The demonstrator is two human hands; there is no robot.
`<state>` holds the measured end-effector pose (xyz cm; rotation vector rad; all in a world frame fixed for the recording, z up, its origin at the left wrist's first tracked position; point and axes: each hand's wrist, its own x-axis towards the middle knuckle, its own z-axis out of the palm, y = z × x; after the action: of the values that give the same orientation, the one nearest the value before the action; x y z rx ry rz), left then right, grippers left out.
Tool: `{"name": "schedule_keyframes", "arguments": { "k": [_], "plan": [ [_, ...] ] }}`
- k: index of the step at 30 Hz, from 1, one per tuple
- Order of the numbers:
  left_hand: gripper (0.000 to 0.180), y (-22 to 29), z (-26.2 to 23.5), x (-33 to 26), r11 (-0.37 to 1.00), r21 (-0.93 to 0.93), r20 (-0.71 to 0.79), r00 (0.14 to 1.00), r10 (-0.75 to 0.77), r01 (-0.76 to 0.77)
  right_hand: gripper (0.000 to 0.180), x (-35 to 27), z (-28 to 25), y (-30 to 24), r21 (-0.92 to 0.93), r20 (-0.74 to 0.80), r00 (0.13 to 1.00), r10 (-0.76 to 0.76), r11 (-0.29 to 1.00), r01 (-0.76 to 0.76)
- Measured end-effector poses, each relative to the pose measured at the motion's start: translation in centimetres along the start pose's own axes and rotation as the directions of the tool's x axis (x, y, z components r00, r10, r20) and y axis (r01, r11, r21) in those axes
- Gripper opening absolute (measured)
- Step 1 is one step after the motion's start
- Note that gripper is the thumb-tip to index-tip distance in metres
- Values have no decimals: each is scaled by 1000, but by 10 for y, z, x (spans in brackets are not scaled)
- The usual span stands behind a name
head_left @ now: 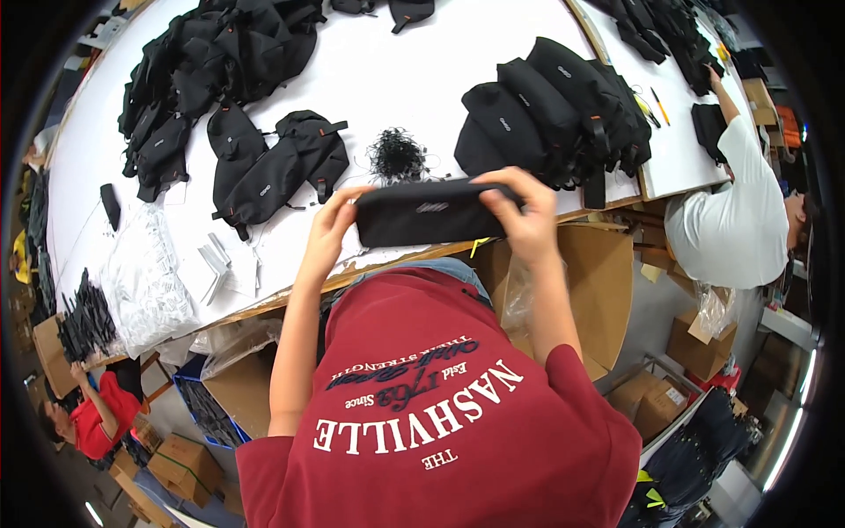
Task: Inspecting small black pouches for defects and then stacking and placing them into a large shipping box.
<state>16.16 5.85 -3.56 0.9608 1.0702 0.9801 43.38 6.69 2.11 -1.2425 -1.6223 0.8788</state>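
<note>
A heap of black bags [233, 66] lies at ten o'clock from the worker's black pouch [414, 227], its left end pinched by the left hand [334, 218], thread clippings [398, 157] at eleven, the right hand [532, 214] clamped on its right end, overlapping bags [541, 110] toward two; one piece seems under way, which others are finished unclear.

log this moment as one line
left hand: holds black pouch by left end | right hand: holds its right end | black tangle: on white table, beyond pouch
</note>
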Motion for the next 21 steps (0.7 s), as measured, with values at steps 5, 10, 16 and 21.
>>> {"name": "schedule_keyframes", "arguments": {
  "k": [5,10,16,21],
  "plan": [
    [69,-57,38,78,381,873,149,911,385,-304,18,-5,-45,13,-104,-430,900,74,986,-131],
    [53,-101,15,130,281,917,187,928,322,-282,21,-2,-49,23,-21,-524,845,108,990,-139],
    [35,-32,-37,92,414,910,172,883,-437,27,26,26,-2,50,230,-612,726,314,949,-217],
    [43,33,-51,53,402,906,125,991,46,-133,32,79,77,71,171,-515,837,186,979,-112]
  ]
}}
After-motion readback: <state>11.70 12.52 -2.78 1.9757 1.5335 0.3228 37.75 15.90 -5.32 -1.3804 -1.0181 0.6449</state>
